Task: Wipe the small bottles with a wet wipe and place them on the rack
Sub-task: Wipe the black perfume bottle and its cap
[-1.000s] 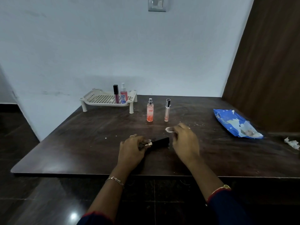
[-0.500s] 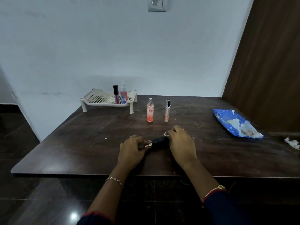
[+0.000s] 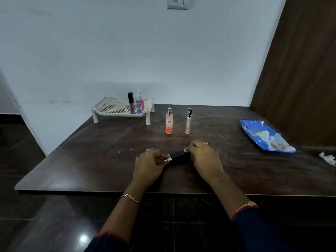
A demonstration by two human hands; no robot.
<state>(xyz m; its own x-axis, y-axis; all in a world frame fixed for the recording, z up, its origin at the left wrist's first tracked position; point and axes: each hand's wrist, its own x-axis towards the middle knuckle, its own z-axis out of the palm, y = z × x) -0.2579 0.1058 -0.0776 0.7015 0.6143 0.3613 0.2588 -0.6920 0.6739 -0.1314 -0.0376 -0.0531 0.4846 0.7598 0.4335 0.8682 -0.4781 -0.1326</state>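
Observation:
A small black bottle (image 3: 179,157) with a gold collar lies sideways between my hands over the dark table. My left hand (image 3: 149,165) grips its gold-collared end. My right hand (image 3: 204,160) wraps the other end with a white wet wipe (image 3: 186,149), only a scrap of which shows above the fingers. Farther back stand an orange spray bottle (image 3: 169,121) and a thin clear pink tube (image 3: 188,121). The white perforated rack (image 3: 112,110) at the back left holds a dark-capped lip gloss tube (image 3: 131,105) and a pink pump bottle (image 3: 139,104).
A blue wet-wipe packet (image 3: 263,135) lies at the right of the table (image 3: 91,153), with a crumpled used wipe (image 3: 328,158) near the right edge. A brown wooden panel (image 3: 300,70) rises at the back right. White crumbs dot the tabletop.
My right hand, which held the wipe just above the table beside the bottle, has come down and closed over the black bottle's end. My left hand has kept its grip.

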